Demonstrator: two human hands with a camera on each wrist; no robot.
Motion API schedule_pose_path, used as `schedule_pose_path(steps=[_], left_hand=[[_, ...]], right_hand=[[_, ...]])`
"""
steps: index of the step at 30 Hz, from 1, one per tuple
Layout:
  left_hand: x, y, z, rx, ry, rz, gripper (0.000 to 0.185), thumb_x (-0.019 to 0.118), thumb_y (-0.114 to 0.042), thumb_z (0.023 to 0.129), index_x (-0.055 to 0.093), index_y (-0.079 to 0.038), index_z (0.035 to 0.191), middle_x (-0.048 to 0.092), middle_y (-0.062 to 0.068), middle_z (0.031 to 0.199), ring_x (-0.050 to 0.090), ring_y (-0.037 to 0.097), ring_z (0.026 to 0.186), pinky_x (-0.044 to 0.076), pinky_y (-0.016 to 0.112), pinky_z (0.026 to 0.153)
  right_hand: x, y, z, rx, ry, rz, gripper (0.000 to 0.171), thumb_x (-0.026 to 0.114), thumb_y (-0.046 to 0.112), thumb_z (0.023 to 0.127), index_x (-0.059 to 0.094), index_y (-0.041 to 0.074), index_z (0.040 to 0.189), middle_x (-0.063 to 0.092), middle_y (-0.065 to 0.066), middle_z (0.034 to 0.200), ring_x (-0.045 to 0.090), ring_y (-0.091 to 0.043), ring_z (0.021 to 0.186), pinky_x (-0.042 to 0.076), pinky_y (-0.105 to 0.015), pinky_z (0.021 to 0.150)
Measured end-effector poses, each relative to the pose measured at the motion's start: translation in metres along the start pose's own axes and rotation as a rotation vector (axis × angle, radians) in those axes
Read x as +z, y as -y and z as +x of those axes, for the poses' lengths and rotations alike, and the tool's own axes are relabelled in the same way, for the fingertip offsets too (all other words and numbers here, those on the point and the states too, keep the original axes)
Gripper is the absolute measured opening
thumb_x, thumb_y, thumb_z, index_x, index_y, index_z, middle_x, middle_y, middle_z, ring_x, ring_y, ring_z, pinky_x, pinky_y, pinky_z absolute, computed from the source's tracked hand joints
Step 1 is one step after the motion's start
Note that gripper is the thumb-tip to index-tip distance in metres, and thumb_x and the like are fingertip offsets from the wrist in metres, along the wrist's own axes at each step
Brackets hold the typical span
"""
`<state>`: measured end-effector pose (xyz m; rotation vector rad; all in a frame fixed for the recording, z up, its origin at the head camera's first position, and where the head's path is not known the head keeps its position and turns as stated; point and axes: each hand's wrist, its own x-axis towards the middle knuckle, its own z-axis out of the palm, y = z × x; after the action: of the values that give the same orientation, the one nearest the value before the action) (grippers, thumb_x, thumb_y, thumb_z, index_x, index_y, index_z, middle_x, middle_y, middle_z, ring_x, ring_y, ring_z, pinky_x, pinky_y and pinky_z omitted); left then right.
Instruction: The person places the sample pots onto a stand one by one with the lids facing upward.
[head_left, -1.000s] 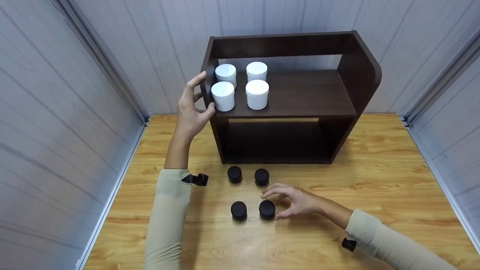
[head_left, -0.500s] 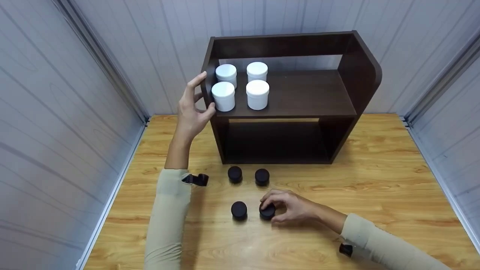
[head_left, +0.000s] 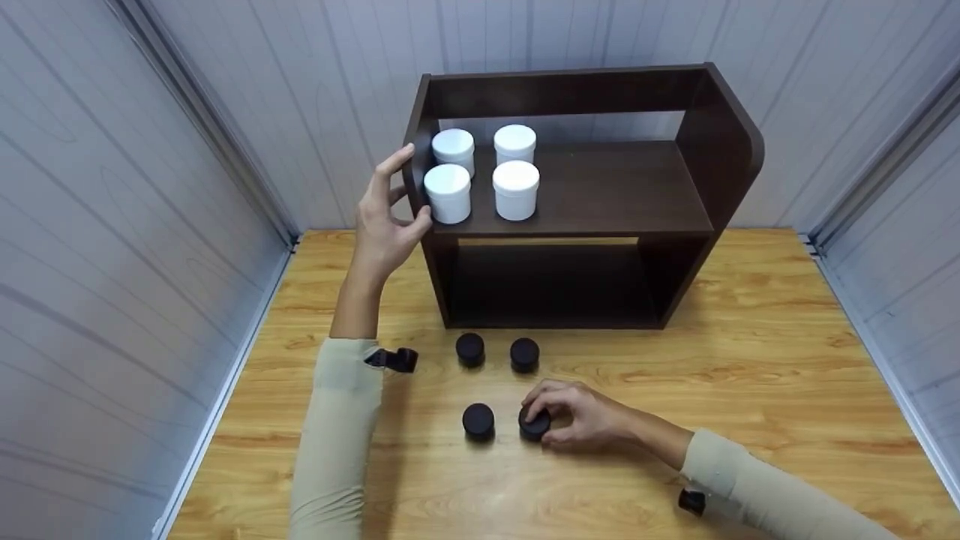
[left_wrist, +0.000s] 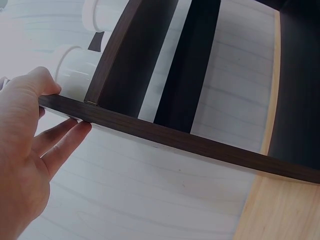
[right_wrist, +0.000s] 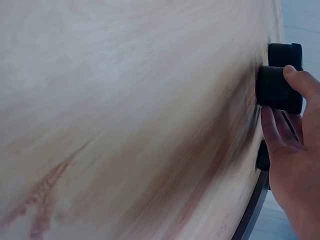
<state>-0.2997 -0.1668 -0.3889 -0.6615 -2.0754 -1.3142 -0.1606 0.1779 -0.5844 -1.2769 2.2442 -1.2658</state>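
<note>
A dark brown shelf (head_left: 585, 195) stands at the back of the wooden table (head_left: 750, 360), with several white jars (head_left: 515, 189) on the left of its upper board. My left hand (head_left: 405, 193) holds the shelf's left side panel, thumb at its front edge and fingers on the outside; the left wrist view shows the left hand (left_wrist: 56, 107) clamped on the panel (left_wrist: 175, 137) beside a white jar (left_wrist: 75, 65). My right hand (head_left: 543, 424) grips the front right black jar (head_left: 531, 427) on the table, and the right wrist view shows the right hand (right_wrist: 286, 100) curled round that jar (right_wrist: 272, 87).
Three more black jars stand on the table: one (head_left: 478, 420) left of the gripped jar, two (head_left: 470, 349) (head_left: 524, 354) nearer the shelf. The shelf's lower compartment (head_left: 547, 285) is dark. Grey panelled walls (head_left: 112, 225) enclose the table on three sides.
My right hand moved left and curled its fingers round the front right black jar. My left hand stayed on the shelf's side panel.
</note>
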Motion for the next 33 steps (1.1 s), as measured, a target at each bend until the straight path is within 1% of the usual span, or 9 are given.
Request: schedule_pose_path(steps=[8, 13, 16, 21, 24, 28, 31, 33], left_hand=[[0.000, 0.000, 0.001, -0.001, 0.002, 0.002, 0.070, 0.070, 0.005, 0.095, 0.050, 0.000, 0.162, 0.052, 0.022, 0.172, 0.053, 0.034, 0.158, 0.062, 0.051, 0.120], [-0.001, 0.000, 0.000, -0.020, 0.005, 0.009, 0.070, 0.070, 0.005, 0.095, 0.051, -0.002, 0.162, 0.052, 0.020, 0.173, 0.055, 0.032, 0.154, 0.063, 0.050, 0.119], [-0.001, -0.001, 0.000, -0.022, 0.005, 0.009, 0.070, 0.070, 0.005, 0.095, 0.052, -0.002, 0.162, 0.052, 0.020, 0.173, 0.055, 0.032, 0.154, 0.063, 0.050, 0.119], [-0.001, -0.001, 0.001, -0.020, 0.005, 0.002, 0.070, 0.070, 0.005, 0.095, 0.051, -0.002, 0.162, 0.051, 0.020, 0.173, 0.054, 0.032, 0.156, 0.062, 0.050, 0.120], [-0.001, -0.001, 0.001, -0.017, 0.002, 0.000, 0.071, 0.070, 0.005, 0.094, 0.051, -0.001, 0.162, 0.052, 0.021, 0.173, 0.054, 0.033, 0.156, 0.062, 0.050, 0.120], [0.000, -0.002, 0.001, -0.013, 0.000, 0.005, 0.071, 0.071, 0.004, 0.094, 0.051, -0.002, 0.162, 0.053, 0.021, 0.172, 0.055, 0.033, 0.157, 0.062, 0.050, 0.121], [0.000, -0.001, 0.001, -0.013, -0.001, 0.008, 0.071, 0.071, 0.004, 0.095, 0.051, -0.002, 0.162, 0.053, 0.021, 0.171, 0.055, 0.033, 0.157, 0.061, 0.049, 0.121], [0.000, -0.001, 0.001, -0.014, -0.001, 0.007, 0.071, 0.071, 0.004, 0.094, 0.051, -0.002, 0.162, 0.053, 0.021, 0.171, 0.054, 0.033, 0.158, 0.061, 0.050, 0.121]], right_hand=[[-0.001, 0.002, -0.001, 0.032, 0.005, 0.010, 0.030, 0.088, 0.005, 0.091, 0.080, 0.012, 0.119, 0.075, -0.017, 0.140, 0.071, -0.022, 0.130, 0.063, -0.024, 0.107], [-0.001, 0.002, -0.002, 0.028, 0.003, 0.028, 0.028, 0.088, 0.004, 0.093, 0.080, 0.012, 0.119, 0.075, -0.017, 0.140, 0.072, -0.022, 0.128, 0.064, -0.024, 0.105], [-0.002, 0.002, -0.002, 0.013, -0.009, 0.036, 0.028, 0.087, 0.003, 0.094, 0.080, 0.011, 0.120, 0.074, -0.018, 0.139, 0.073, -0.022, 0.127, 0.067, -0.025, 0.102], [-0.009, 0.007, 0.000, -0.013, -0.041, -0.013, 0.029, 0.087, 0.003, 0.094, 0.079, 0.012, 0.121, 0.075, -0.019, 0.139, 0.073, -0.027, 0.127, 0.067, -0.029, 0.104], [-0.012, 0.012, 0.001, 0.008, -0.054, -0.026, 0.029, 0.087, 0.005, 0.095, 0.080, 0.014, 0.122, 0.075, -0.018, 0.140, 0.074, -0.028, 0.129, 0.066, -0.030, 0.107], [-0.016, 0.018, 0.003, 0.036, -0.069, -0.004, 0.027, 0.086, 0.010, 0.098, 0.081, 0.015, 0.123, 0.074, -0.017, 0.143, 0.073, -0.026, 0.130, 0.064, -0.029, 0.108], [-0.020, 0.020, 0.004, 0.015, -0.089, -0.003, 0.026, 0.086, 0.011, 0.098, 0.081, 0.015, 0.123, 0.075, -0.017, 0.142, 0.073, -0.024, 0.129, 0.062, -0.027, 0.109], [-0.023, 0.022, 0.006, -0.027, -0.112, -0.018, 0.026, 0.087, 0.010, 0.098, 0.082, 0.015, 0.122, 0.076, -0.017, 0.140, 0.074, -0.025, 0.128, 0.062, -0.026, 0.110]])
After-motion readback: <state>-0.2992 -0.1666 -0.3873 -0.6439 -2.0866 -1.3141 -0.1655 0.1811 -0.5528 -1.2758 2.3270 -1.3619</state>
